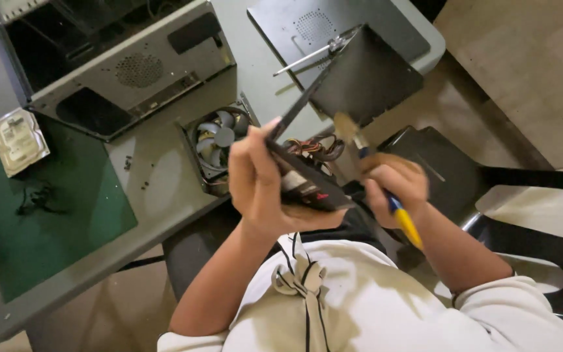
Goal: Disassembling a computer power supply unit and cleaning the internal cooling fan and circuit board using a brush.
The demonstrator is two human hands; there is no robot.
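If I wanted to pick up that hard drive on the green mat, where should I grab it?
Probably by its two long edges, coming down from above. The hard drive lies flat on the green mat, label side up, with open mat around it, so fingers can pinch both sides. Its flat top offers no lip to catch, and the computer case stands close behind it.

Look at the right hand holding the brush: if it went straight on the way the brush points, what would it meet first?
Probably the dark metal panel beyond the bristles of the brush in the right hand; depth is unclear.
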